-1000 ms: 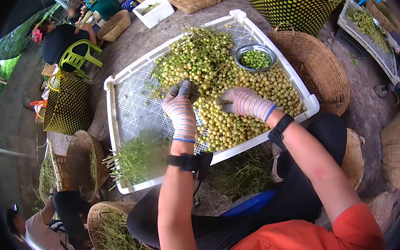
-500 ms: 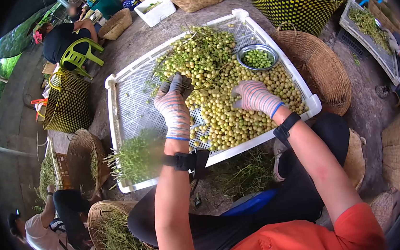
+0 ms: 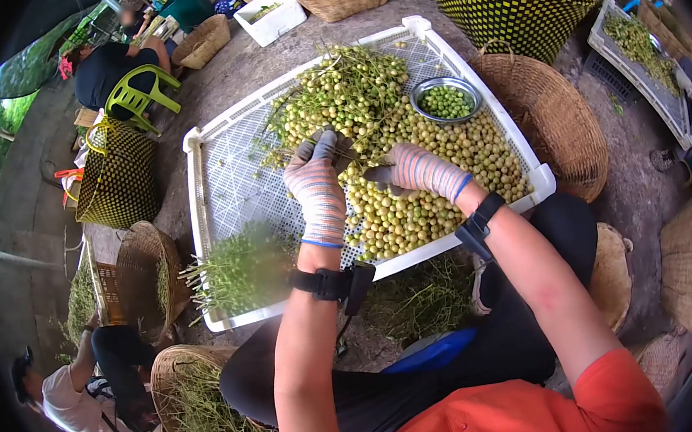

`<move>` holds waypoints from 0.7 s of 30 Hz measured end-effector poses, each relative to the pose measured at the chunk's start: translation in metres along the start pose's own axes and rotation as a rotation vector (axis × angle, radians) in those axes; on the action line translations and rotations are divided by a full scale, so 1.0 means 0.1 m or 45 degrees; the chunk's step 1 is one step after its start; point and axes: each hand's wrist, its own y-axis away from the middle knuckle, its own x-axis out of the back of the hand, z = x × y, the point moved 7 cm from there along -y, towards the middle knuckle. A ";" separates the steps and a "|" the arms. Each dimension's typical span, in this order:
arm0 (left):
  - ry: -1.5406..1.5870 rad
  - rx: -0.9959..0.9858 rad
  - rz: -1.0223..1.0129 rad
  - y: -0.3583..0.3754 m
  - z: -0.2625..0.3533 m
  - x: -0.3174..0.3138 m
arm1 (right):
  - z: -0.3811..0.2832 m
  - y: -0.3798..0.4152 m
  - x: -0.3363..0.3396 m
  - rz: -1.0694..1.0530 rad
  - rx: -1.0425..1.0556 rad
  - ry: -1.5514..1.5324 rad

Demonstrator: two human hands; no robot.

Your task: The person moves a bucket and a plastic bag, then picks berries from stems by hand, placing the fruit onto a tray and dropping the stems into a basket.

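My left hand, in a striped glove with grey fingers, is closed over the middle of the white mesh tray. It seems to pinch a thin stemmed sprig, largely hidden by the fingers. Close by on the right, my right hand reaches toward it, gloved the same way, its fingers drawn together; what they hold is hidden. Loose round yellow-green fruits lie beneath and around my right hand. Behind both hands is a heap of fruits on green stems. A metal bowl holds smaller green fruits.
A bundle of bare stems lies at the tray's near-left corner. Wicker baskets and black-yellow woven baskets stand around the tray. A stem-filled basket is beside my left knee. Other people sit nearby at left and right.
My right hand has moved left from the loose fruits to near my left fingertips. My left hand has shifted slightly right and toward me, still closed.
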 end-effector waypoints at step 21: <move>0.057 -0.047 0.097 -0.09 0.06 0.20 | 0.31 0.19 -0.11 -0.267 0.236 -0.729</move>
